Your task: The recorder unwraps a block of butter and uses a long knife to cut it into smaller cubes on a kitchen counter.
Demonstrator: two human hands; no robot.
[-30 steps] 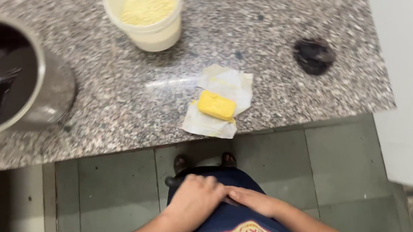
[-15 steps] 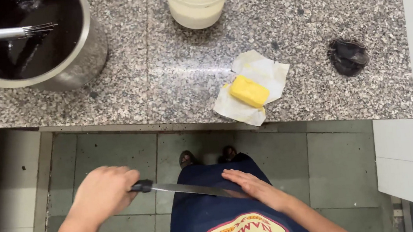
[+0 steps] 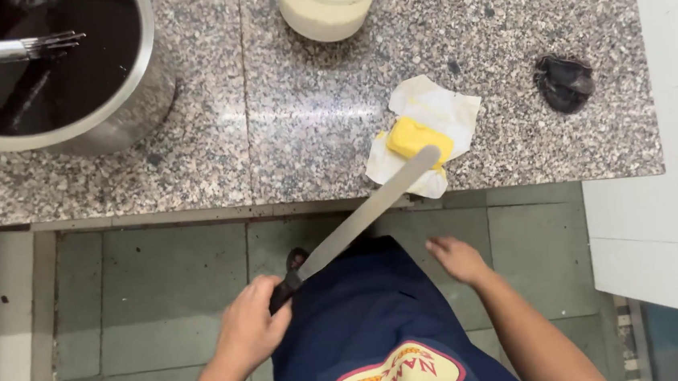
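My left hand (image 3: 249, 326) grips the dark handle of a long flat palette knife (image 3: 365, 213). Its rounded blade tip reaches up over the counter edge to a yellow block of butter (image 3: 409, 136). The butter lies on a crumpled white paper wrapper (image 3: 442, 114) near the front of the speckled granite counter (image 3: 216, 160). My right hand (image 3: 457, 258) hangs empty below the counter edge, fingers loosely apart, over my dark blue apron.
A large steel pot (image 3: 64, 75) with dark liquid and a whisk (image 3: 13, 48) stands at the back left. A cream tub (image 3: 328, 6) of yellow stuff sits at the back middle. A small dark crumpled lump (image 3: 563, 82) lies at the right. White wall at right; tiled floor below.
My left hand drew the knife out from my apron and swung its blade up to the butter. My right hand let go of the blade and moved right.
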